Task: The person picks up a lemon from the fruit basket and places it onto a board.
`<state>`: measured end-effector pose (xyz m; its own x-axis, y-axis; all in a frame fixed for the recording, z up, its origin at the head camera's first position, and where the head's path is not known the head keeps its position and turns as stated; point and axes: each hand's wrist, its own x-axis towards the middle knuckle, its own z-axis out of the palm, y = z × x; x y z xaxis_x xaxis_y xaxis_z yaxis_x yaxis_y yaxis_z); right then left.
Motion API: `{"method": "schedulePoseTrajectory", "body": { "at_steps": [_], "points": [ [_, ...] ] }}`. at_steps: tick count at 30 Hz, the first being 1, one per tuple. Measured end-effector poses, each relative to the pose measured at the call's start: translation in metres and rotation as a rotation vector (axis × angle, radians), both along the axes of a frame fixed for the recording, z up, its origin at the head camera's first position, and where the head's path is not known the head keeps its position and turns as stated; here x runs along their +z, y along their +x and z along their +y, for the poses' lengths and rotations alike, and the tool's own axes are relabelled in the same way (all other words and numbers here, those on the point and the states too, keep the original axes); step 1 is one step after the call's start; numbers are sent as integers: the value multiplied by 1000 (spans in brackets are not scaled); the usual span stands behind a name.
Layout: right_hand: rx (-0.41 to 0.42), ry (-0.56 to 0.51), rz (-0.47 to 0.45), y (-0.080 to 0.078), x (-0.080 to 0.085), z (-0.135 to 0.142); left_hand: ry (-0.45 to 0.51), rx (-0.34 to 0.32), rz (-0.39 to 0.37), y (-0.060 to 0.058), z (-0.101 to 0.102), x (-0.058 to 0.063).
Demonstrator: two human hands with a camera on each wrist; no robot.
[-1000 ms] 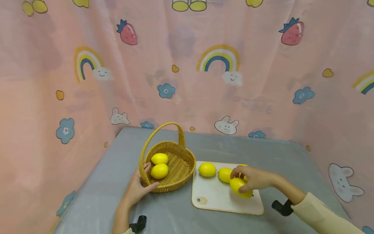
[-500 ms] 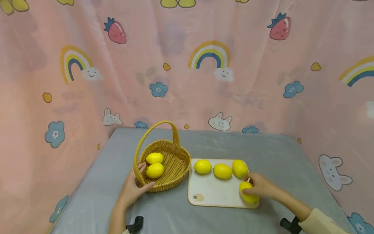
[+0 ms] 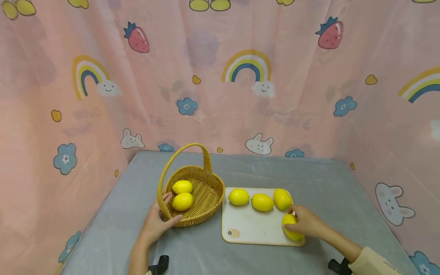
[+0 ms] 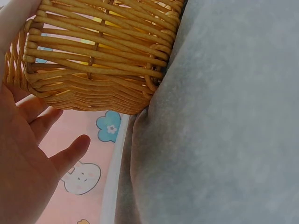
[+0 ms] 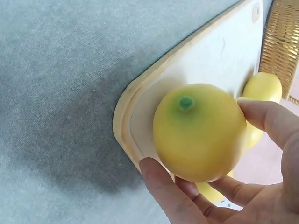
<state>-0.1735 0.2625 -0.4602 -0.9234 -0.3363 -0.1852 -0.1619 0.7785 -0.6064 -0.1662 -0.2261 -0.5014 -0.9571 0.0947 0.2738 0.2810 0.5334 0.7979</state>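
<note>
My right hand point(image 3: 307, 222) grips a yellow lemon point(image 3: 294, 235) at the right edge of a white cutting board point(image 3: 256, 227). In the right wrist view, the thumb and fingers surround this lemon point(image 5: 201, 135), whose green-tipped end faces the camera. Three more lemons, a left one point(image 3: 238, 196), a middle one point(image 3: 262, 202) and a right one point(image 3: 282, 199), lie along the board's far side. My left hand point(image 3: 154, 223) rests against the left side of a wicker basket point(image 3: 207, 193), fingers spread and loose beside the handle. Inside the basket are a far lemon point(image 3: 182, 186) and a near lemon point(image 3: 182, 201).
The basket's tall arched handle point(image 3: 183, 147) rises over its left and back. A grey cloth-covered table point(image 3: 192, 252) lies under everything. Behind and at both sides hangs a pink printed curtain point(image 3: 220, 114).
My right hand has moved right with the lemon, from over the board to its right edge, uncovering the lemon at the back right corner. The view has shifted slightly; the left hand stays at the basket.
</note>
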Motion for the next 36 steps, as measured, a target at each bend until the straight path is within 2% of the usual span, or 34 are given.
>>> {"method": "schedulePoseTrajectory", "body": {
  "at_steps": [6,15,23,27,32,36],
  "points": [
    [-14,54,-7,2,3,-4,-4,-2,3,-1,-1,-1],
    [-12,76,5,6,5,-10,-4,-4,7,-1,-1,1],
    [-52,118,-44,7,13,-10,-11,-6,-1,0,-1,1],
    [-37,163,-53,-3,31,-10,-2,-2,8,0,-2,2],
    [85,272,-15,-25,69,-23,0,-2,19,-1,-2,2],
    [201,396,18,-42,94,-54,12,-12,11,-2,-1,-1]
  ]
}}
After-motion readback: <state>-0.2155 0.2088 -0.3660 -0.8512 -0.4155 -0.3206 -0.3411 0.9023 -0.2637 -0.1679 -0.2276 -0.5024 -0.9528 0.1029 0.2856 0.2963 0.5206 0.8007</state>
